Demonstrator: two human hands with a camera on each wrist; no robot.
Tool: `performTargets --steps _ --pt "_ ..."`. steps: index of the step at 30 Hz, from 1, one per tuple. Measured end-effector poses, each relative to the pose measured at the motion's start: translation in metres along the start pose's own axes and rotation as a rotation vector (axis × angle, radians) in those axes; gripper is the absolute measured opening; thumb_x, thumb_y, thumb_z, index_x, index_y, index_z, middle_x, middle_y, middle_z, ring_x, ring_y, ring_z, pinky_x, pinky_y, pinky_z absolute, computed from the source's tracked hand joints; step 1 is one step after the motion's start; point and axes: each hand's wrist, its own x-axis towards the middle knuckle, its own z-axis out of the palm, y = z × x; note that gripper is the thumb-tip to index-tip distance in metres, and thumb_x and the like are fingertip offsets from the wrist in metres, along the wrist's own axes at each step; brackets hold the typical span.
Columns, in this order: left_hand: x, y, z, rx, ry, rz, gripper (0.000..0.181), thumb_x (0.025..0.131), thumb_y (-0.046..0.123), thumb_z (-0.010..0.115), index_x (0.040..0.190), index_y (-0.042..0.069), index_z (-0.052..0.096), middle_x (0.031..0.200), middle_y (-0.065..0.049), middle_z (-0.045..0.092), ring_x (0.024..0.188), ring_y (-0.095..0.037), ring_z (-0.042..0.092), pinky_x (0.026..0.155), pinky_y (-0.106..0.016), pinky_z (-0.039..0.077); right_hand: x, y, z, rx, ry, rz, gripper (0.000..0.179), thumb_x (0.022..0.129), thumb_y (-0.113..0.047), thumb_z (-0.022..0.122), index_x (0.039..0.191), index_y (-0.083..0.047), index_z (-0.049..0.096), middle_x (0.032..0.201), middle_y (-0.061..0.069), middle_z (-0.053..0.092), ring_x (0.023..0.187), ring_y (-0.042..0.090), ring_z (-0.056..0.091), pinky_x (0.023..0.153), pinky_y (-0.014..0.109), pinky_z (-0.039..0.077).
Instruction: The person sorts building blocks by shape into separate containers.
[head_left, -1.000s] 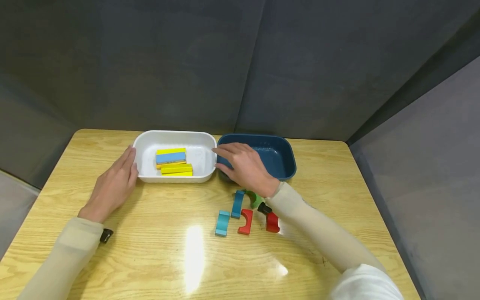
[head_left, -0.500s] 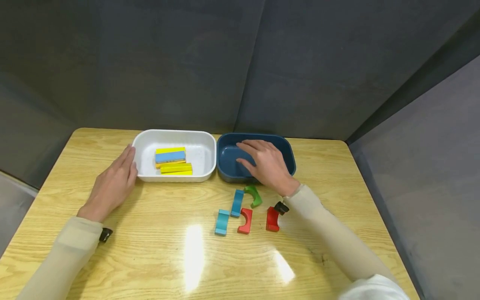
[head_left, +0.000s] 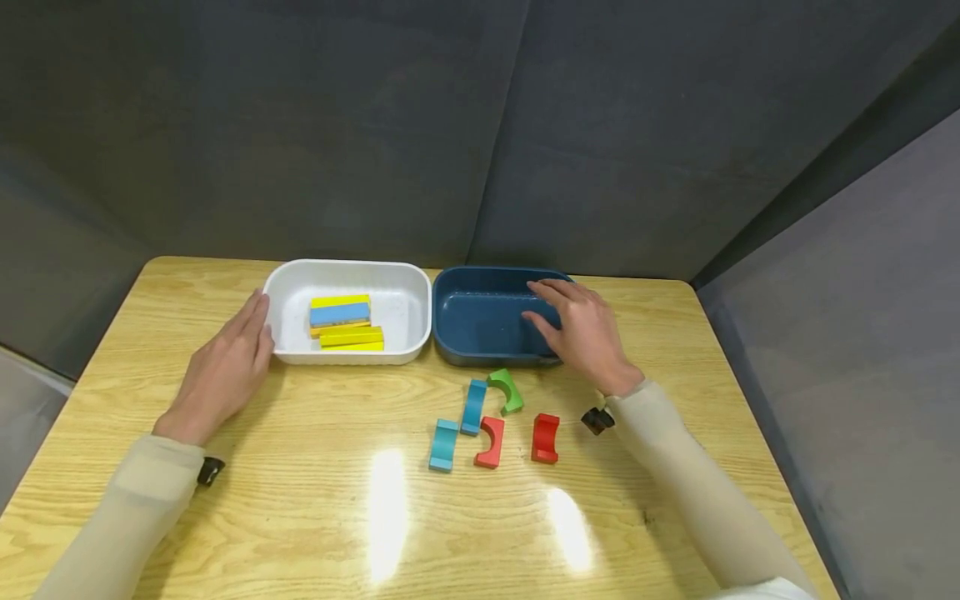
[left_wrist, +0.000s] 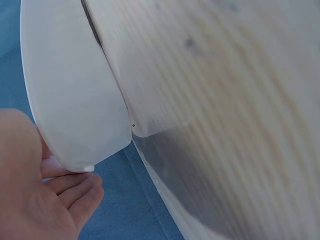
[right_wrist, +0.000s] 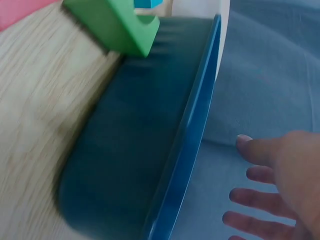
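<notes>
My left hand (head_left: 221,375) touches the left end of a white plastic bin (head_left: 405,325), its fingers straight along the wall. Inside that bin lie several yellow blocks (head_left: 351,336) and a blue block (head_left: 340,315). Over the right end of a dark blue bin (head_left: 480,321), my right hand (head_left: 588,342) hovers with fingers and thumb apart, holding nothing. In the right wrist view its fingers (right_wrist: 260,197) are beyond the blue rim. In front of the bins lie arch-shaped blocks: green (head_left: 507,392), blue (head_left: 474,407), light blue (head_left: 443,446), and two red, one left (head_left: 491,442), one right (head_left: 545,438).
The two bins stand side by side near the back edge of the wooden table (head_left: 300,500). Dark grey partition panels (head_left: 337,125) rise behind the table, and a lighter panel (head_left: 847,333) stands along its right side.
My right hand has moved right, from the seam between the two bins across the blue bin to its right end. The left hand and the blocks have stayed in place.
</notes>
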Motion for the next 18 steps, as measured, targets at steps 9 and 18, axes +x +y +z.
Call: performTargets --steps 9,18 --pt "0.000 0.000 0.000 -0.005 -0.002 -0.009 0.059 0.116 0.027 0.034 0.167 -0.004 0.027 0.176 -0.019 0.022 0.151 -0.052 0.038 0.110 -0.074 0.041 -0.018 0.026 -0.008 0.003 0.037 0.101 0.054 0.096 -0.027 0.084 0.143 -0.005 0.069 0.136 0.022 0.071 0.115 0.042 0.071 0.090 0.059 0.062" --pt "0.000 0.000 0.001 0.001 0.006 -0.003 0.059 0.116 0.026 0.035 0.166 -0.004 0.028 0.175 -0.019 0.024 0.150 -0.051 0.039 0.109 -0.074 0.043 -0.030 0.051 -0.007 0.013 0.039 0.250 0.052 0.101 -0.024 0.077 0.147 -0.004 0.064 0.129 0.023 0.072 0.106 0.041 0.073 0.076 0.061 0.062"
